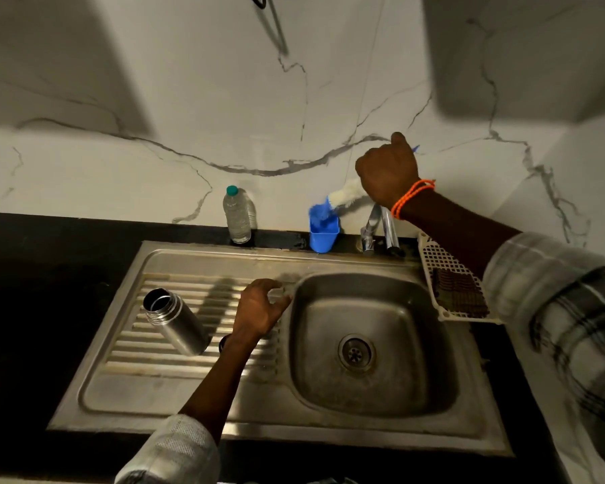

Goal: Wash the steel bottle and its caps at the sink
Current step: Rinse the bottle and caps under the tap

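The steel bottle (176,323) stands open-mouthed on the ribbed draining board (147,347) of the sink (371,347), well left of the basin, with nobody holding it. A small dark round thing (223,341) shows just beside the left wrist; it may be a cap, but I cannot tell. The right hand (387,171) is up by the wall, fist curled round the handle of a bottle brush (341,199) whose blue and white bristles sit at the mouth of a blue cup (323,232). The left hand (264,307) rests on the board at the basin's edge, fingers loosely curled; whether they pinch something small I cannot tell.

The brush could catch the cup's rim as it lifts and tip the light cup into the basin. The left forearm lies close to the bottle, so a careless sweep leftward might knock it over on the ridges.

A clear plastic bottle (238,218) with a green top stands against the wall near the cup. The tap (381,228) rises just under the right wrist, in the way of a straight drop. A white plastic basket (451,281) sits at the basin's right.
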